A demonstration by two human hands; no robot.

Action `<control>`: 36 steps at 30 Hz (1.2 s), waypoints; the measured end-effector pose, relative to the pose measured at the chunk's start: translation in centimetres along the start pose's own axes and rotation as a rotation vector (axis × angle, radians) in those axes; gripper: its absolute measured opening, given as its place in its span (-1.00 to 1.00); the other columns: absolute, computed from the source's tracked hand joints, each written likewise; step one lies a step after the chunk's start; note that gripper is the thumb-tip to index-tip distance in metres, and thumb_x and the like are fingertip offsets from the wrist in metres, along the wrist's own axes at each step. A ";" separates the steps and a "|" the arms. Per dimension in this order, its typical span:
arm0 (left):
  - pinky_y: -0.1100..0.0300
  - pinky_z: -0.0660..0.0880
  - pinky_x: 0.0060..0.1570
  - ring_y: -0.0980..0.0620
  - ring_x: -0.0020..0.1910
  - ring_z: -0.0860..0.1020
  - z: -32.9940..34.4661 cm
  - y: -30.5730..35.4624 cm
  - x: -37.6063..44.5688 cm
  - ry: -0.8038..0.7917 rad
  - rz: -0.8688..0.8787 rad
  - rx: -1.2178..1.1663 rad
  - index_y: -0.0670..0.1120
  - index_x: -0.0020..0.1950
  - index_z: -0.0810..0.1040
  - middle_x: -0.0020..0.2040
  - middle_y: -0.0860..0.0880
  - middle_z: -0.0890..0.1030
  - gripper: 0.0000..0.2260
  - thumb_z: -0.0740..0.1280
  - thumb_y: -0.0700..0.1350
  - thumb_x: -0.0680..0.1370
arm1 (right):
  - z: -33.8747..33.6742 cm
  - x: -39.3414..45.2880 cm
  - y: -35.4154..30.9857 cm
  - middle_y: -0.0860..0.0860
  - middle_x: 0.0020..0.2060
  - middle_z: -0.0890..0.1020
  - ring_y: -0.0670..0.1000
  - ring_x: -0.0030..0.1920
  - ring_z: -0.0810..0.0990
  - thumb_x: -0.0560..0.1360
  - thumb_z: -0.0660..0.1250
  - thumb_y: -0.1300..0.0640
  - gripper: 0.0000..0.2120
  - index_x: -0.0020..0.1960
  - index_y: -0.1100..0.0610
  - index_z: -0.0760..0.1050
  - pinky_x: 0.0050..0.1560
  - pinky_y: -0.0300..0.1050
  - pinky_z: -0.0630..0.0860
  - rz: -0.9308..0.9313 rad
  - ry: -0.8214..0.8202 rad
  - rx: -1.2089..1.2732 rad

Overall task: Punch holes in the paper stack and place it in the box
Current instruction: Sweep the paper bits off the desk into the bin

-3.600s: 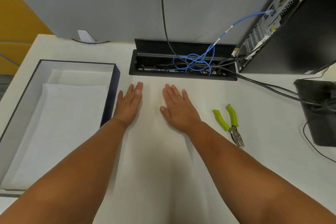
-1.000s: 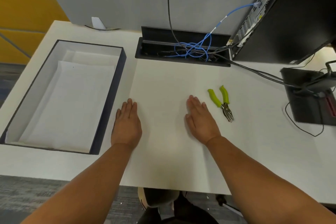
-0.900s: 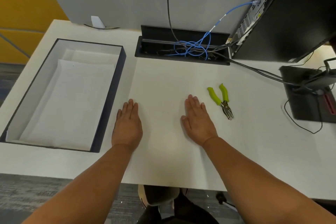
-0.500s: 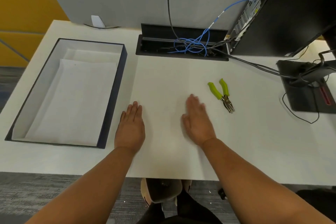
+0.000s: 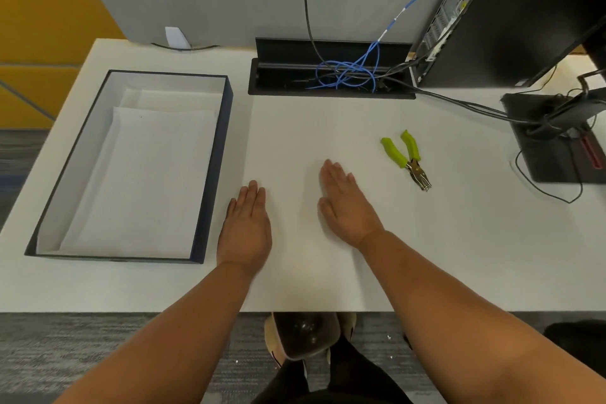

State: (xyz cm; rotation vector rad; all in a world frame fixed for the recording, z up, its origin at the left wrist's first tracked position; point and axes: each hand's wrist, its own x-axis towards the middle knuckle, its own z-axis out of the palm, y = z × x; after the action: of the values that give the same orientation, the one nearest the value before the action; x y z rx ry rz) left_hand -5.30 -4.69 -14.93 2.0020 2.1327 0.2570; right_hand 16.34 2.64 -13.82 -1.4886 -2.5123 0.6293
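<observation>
A white paper stack (image 5: 305,141) lies flat on the white desk in front of me, hard to tell from the desktop. My left hand (image 5: 247,226) rests palm down at the stack's left edge, holding nothing. My right hand (image 5: 344,207) lies palm down on the stack, fingers straight, also holding nothing. A hole punch (image 5: 406,157) with green handles lies on the desk to the right of my right hand, untouched. The dark-walled open box (image 5: 216,157) stands to the left of my left hand, with white sheets on its floor.
A black cable tray (image 5: 331,75) with blue and black cables is sunk into the desk at the back. A black computer tower (image 5: 524,16) and a black stand (image 5: 551,141) with cords occupy the right. The desk's near edge is close to my forearms.
Both hands have slid back along the paper toward the desk's near edge and stay flat. My view has pulled back. The punch and box have not moved.
</observation>
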 end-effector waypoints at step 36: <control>0.04 -0.04 0.52 -0.10 0.55 0.06 1.1 4.4 -5.8 0.032 -0.091 0.000 -0.20 0.55 0.11 0.57 -0.15 0.10 -0.51 0.10 -0.26 0.61 | 0.1 -6.8 1.0 0.08 0.58 -0.15 0.03 0.57 -0.22 0.62 -0.17 -0.05 -0.40 0.57 0.18 -0.18 0.54 -0.06 -0.27 -0.152 -0.183 -0.140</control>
State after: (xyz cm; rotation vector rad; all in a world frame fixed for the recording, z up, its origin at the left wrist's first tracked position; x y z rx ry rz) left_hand -0.43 -10.16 -14.65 1.9074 2.2355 0.2759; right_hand 20.44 -2.84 -13.74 -1.3187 -2.8294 0.6010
